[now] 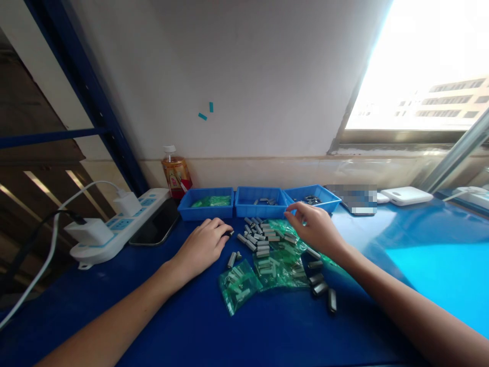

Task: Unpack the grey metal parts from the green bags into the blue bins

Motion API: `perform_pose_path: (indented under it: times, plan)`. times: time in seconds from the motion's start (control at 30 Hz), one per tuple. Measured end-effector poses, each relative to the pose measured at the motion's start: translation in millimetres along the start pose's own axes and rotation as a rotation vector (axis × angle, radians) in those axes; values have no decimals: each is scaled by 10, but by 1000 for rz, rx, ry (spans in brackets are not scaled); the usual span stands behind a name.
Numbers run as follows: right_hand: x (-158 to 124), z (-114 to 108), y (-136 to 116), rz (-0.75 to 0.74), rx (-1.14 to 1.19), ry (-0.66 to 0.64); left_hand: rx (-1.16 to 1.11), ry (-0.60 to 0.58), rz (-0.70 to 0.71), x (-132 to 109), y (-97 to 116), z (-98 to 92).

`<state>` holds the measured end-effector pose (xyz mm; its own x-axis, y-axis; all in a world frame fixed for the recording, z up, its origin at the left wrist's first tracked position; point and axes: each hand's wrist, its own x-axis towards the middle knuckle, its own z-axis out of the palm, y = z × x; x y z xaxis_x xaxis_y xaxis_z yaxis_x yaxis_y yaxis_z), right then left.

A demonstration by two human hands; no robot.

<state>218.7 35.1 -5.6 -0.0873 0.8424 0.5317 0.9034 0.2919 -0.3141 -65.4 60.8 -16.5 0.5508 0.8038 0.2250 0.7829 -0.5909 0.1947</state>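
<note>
My left hand point(204, 243) is closed, thumb and fingers curled at a small metal cylinder point(230, 233) that partly shows at the fingertips. My right hand point(315, 224) is raised in a pinch in front of the blue bins; whatever lies between its fingertips, if anything, is too small to make out. Between the hands, many loose metal cylinders point(263, 248) are spread on and beside green plastic bags point(284, 278). Closer to me rests a small green zip bag point(240, 285) with metal pieces inside. Several more cylinders point(320, 289) lie below my right wrist.
Along the wall stand a left blue bin point(206, 213) with green bags, a middle bin point(260, 210) and a right bin point(330, 200) with small metal parts. A drink bottle point(175, 173), power strip point(130, 224) and phone point(156, 224) are left; a white device point(407, 195) is right.
</note>
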Motion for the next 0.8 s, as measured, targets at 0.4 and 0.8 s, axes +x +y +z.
perform_pose_path:
  times: [0.4, 0.8]
  plan:
    - [-303, -19, -578, -393, 179, -245, -65, 92, -54, -8, 103, 25]
    - [-285, -26, -551, -387, 185, -262, -326, 141, 13, -2, 194, 47]
